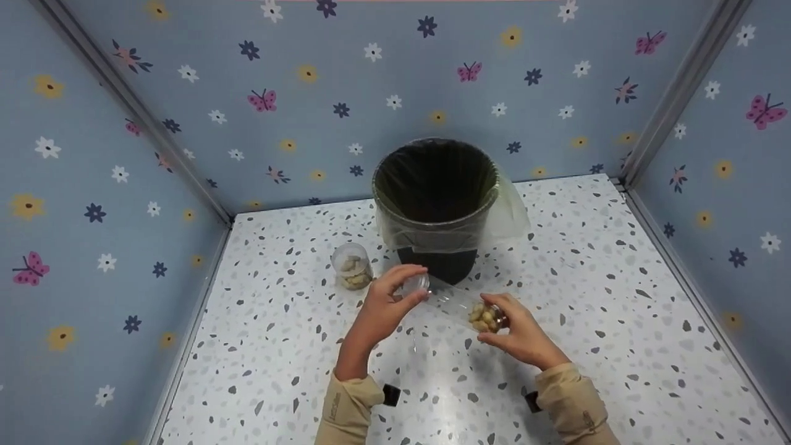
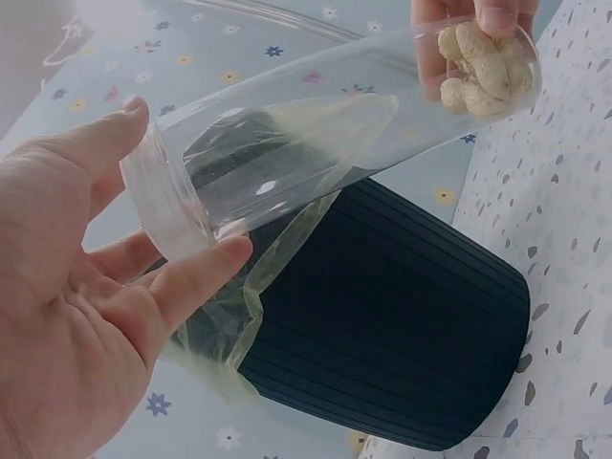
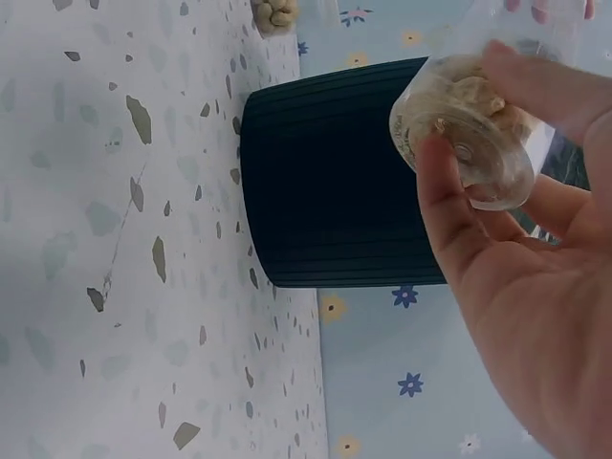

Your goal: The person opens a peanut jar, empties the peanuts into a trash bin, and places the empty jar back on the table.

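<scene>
A tall clear jar (image 1: 454, 301) is held tilted between both hands, in front of the bin. My left hand (image 1: 384, 304) grips the frosted clear lid (image 2: 163, 196) at the jar's mouth end, thumb on one side and fingers on the other. Whether the lid is fastened or loose, I cannot tell. At the other end, my right hand (image 1: 520, 332) pinches the jar's base between thumb and fingers. Several peanuts in their shells (image 2: 486, 72) lie gathered at that base, and the rest of the jar is see-through.
A dark ribbed bin (image 1: 437, 262) with a pale yellowish liner (image 1: 510, 213) stands against the flowered back wall (image 1: 371, 80). Left of it, a second clear jar (image 1: 352, 267) with peanuts stands on the speckled white surface (image 1: 272, 346). Flowered panels enclose both sides.
</scene>
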`<state>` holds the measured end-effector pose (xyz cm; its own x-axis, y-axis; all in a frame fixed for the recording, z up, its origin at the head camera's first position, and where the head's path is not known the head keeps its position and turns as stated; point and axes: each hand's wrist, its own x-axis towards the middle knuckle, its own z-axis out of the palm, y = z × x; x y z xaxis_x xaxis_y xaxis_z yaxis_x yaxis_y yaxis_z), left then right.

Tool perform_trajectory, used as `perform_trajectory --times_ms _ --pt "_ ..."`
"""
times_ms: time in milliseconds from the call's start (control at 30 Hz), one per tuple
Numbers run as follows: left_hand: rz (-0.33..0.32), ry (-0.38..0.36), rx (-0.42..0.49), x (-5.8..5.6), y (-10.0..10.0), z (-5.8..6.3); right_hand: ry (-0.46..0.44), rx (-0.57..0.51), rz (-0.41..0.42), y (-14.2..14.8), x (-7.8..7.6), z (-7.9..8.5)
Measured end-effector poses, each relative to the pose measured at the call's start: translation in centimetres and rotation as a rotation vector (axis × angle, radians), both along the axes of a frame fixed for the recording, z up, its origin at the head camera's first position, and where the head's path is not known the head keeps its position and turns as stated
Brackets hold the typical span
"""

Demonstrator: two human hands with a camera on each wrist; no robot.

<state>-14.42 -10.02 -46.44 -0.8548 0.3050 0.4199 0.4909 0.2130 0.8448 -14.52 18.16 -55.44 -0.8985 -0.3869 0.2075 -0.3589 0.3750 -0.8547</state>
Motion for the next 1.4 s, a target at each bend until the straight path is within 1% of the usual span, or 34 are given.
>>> perform_trajectory --times_ms 67,100,167,233,300,333,400,467,567,667,733,767,800,833,900,967,1000,1033,1067,1100,1133,1167,1233,1267,1300,1333,1367,1400 --pt "-0.001 0.005 -0.007 -0.4 0.0 -1.0 -0.003 0.040 -0.003 0.0 0.0 0.2" --pt "-0.013 -0.004 -0.005 -0.6 -0.1 -1.5 -0.001 0.059 -0.005 0.0 -0.1 0.2" --pt "-0.055 -0.037 0.004 -1.0 -0.5 -2.5 -0.006 0.075 -0.003 0.1 -0.2 0.4" --pt "-0.102 -0.084 0.007 -1.0 -1.0 -2.8 -0.025 0.075 0.015 0.2 -0.3 0.5" --pt "-0.129 -0.103 -0.024 -0.9 -1.5 -3.0 -0.040 0.076 0.042 0.4 -0.4 0.6" --pt "-0.132 -0.098 -0.056 -0.9 -1.8 -3.1 -0.050 0.074 0.055 0.5 -0.4 0.6" --pt "-0.121 -0.055 -0.132 -0.8 -2.1 -3.2 -0.050 0.078 0.074 0.6 -0.5 0.6" --pt "-0.111 0.007 -0.198 -0.7 -2.3 -3.3 -0.038 0.081 0.080 0.7 -0.6 0.5" --pt "-0.128 0.075 -0.201 -0.6 -2.2 -3.4 -0.014 0.070 0.085 0.6 -0.7 0.2" --pt "-0.137 0.124 -0.147 -0.6 -1.7 -3.5 0.026 0.041 0.084 0.3 -0.7 -0.1" --pt "-0.084 0.157 -0.115 -0.9 -1.4 -3.7 0.100 0.019 0.063 -0.2 -0.6 -0.1" --pt "-0.055 0.152 -0.098 -0.7 -1.3 -3.2 0.146 0.008 0.048 -0.5 -0.5 -0.1" --pt "-0.022 0.139 -0.090 -0.8 -1.3 -3.3 0.188 -0.002 0.027 -0.7 -0.5 0.0" --pt "0.016 0.125 -0.099 -0.7 -1.2 -3.3 0.229 -0.017 0.007 -1.0 -0.4 0.0" --pt "0.117 0.106 -0.154 -0.5 -1.3 -3.1 0.297 -0.053 -0.020 -1.7 -0.1 0.8" --pt "0.209 0.108 -0.222 -0.1 -1.4 -2.5 0.325 -0.078 -0.027 -2.3 0.3 1.8" --pt "0.249 0.121 -0.250 -0.1 -1.5 -2.7 0.325 -0.087 -0.032 -2.5 0.5 2.3" --pt "0.272 0.140 -0.255 0.1 -1.5 -2.4 0.326 -0.099 -0.035 -2.7 0.6 2.8" --pt "0.278 0.154 -0.237 0.2 -1.5 -2.1 0.322 -0.103 -0.038 -2.9 0.8 3.3" --pt "0.259 0.161 -0.202 0.3 -1.6 -1.9 0.319 -0.101 -0.044 -3.0 0.8 3.4" --pt "0.216 0.155 -0.159 0.4 -1.6 -1.8 0.313 -0.102 -0.051 -3.0 0.8 3.4" --pt "0.158 0.144 -0.123 0.5 -1.7 -1.6 0.304 -0.106 -0.063 -2.9 0.7 3.1" --pt "0.044 0.122 -0.092 0.7 -1.9 -1.4 0.295 -0.114 -0.079 -2.6 0.4 2.2" --pt "0.008 0.112 -0.099 0.7 -1.9 -1.4 0.293 -0.112 -0.086 -2.4 0.2 1.7" --pt "-0.012 0.110 -0.119 0.7 -2.0 -1.3 0.295 -0.109 -0.091 -2.2 0.1 1.2" --pt "-0.015 0.113 -0.152 0.7 -2.1 -1.2 0.292 -0.107 -0.094 -2.1 -0.1 0.8" --pt "-0.001 0.115 -0.194 0.7 -2.1 -1.1 0.291 -0.103 -0.097 -2.0 -0.3 0.4" --pt "0.028 0.120 -0.236 0.6 -2.1 -1.1 0.288 -0.103 -0.094 -1.9 -0.3 0.1"
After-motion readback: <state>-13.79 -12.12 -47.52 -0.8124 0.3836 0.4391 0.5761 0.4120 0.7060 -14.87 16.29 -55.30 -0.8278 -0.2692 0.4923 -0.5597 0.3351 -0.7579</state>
